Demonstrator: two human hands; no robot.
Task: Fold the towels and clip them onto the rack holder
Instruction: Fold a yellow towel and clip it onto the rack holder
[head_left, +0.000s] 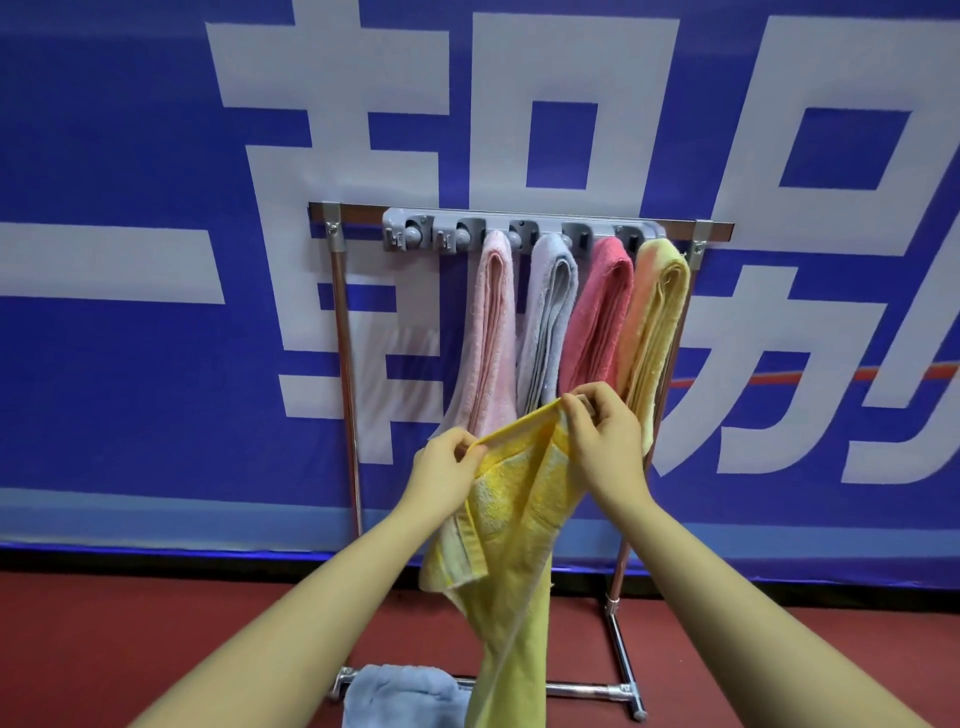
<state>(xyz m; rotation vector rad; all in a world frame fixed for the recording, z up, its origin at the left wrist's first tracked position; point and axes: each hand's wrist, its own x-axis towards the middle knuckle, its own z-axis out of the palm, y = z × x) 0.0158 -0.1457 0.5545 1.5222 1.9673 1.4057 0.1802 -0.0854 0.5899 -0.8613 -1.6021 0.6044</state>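
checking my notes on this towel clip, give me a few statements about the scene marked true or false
1. Four folded towels hang from the grey clip holder. True: pale pink towel, lavender towel, red towel, yellow-orange towel.
2. Both hands grip the bright yellow towel. True: the left hand and right hand pinch its top edge.
3. Every clip on the holder is taken. False: the two leftmost clips hold nothing.
4. A blue towel hangs on the holder. False: it lies low at the rack's base bar.
5. The red towel hangs at the far left. False: it is third of the four from the left.
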